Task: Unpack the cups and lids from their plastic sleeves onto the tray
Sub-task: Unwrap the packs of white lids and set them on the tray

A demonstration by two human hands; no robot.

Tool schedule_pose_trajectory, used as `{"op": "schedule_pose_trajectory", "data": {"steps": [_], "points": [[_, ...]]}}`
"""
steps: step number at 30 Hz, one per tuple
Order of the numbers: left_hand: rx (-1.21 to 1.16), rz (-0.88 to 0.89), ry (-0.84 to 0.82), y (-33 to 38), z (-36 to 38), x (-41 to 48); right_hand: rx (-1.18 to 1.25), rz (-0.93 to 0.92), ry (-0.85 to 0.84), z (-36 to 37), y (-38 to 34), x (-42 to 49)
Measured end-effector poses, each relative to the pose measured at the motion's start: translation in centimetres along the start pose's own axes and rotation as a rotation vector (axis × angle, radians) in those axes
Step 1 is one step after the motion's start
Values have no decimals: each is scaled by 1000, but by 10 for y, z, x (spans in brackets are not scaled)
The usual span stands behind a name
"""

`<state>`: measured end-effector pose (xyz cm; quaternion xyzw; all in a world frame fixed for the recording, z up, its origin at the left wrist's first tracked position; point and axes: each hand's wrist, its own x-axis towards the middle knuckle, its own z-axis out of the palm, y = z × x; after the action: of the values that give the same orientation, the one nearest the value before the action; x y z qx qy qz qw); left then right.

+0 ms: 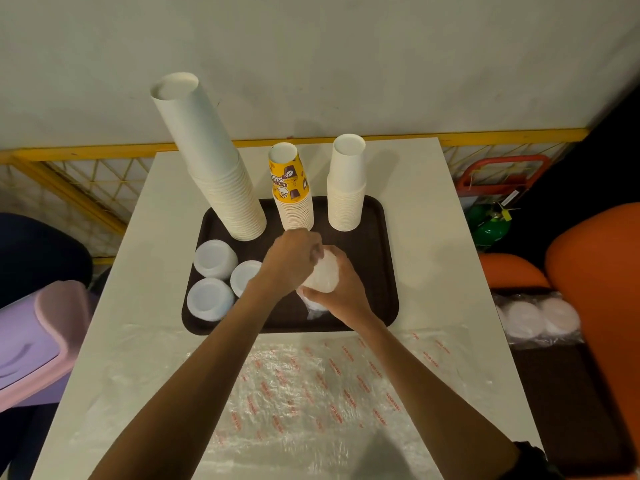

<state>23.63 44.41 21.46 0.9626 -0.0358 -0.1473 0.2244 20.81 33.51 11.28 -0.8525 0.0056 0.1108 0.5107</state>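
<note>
1. The left hand [291, 256] is clenched, its fingertips pinching the top of a sleeved stack of lids [322, 277]. How tightly it pinches is hidden by the knuckles.
2. The right hand [343, 292] wraps around the lower side of the same stack, fingers curled on the clear plastic. The stack is tilted and held just above the middle of the dark brown tray [377, 258]. Loose plastic trails from under this hand.
3. At 9 o'clock from the hands, three bare lid stacks [209, 299] sit on the tray's left part, close together.
4. At 12 o'clock stands the yellow cup stack [291, 192], mouths down. Its brown lettering is upside down and cannot be read with certainty; small coffee-bean pictures surround it.
5. At 11 o'clock stands the tall white cup stack [214, 168], and at 1 o'clock the shorter white cup stack [346, 188]. Both are unprinted and stand on the tray's far edge.
6. At 6 o'clock, empty plastic sleeves [311, 382] lie flat on the white table [433, 237] under the forearms. They carry repeated red print that seems to begin "GOLD" — the rest is too small to read.
7. At 3 o'clock, off the table, wrapped lid packs [540, 318] lie beside an orange chair [595, 271].
8. At 8 o'clock is a purple bin [31, 341].
</note>
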Motion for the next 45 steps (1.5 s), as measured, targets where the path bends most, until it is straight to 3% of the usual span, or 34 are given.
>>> {"op": "schedule_pose_trajectory", "data": {"steps": [5,8,10,15,21,27,32,36,45], "points": [[-293,74,332,5,-18,-11,25,-56,-4,-4,0,-1],[-528,-26,540,-10,-15,-16,71,-69,-22,-11,4,-5],[-684,-141,594,-24,-3,-18,111,-50,21,-16,6,-11],[-987,-360,506,-33,40,-21,124,-209,381,-14,4,-21],[-1085,-361,413,-20,65,-23,3,-287,448,-12,0,-6],[-1034,-384,444,-32,72,-22,187,-346,462,-26,6,-5],[-1053,-446,469,-34,74,-21,445,-119,451,-30,4,-17],[-1206,-488,489,-24,73,-21,573,79,472,-23,-10,-18],[-1548,-582,404,9,84,-12,799,331,285,13,-11,-9]]}}
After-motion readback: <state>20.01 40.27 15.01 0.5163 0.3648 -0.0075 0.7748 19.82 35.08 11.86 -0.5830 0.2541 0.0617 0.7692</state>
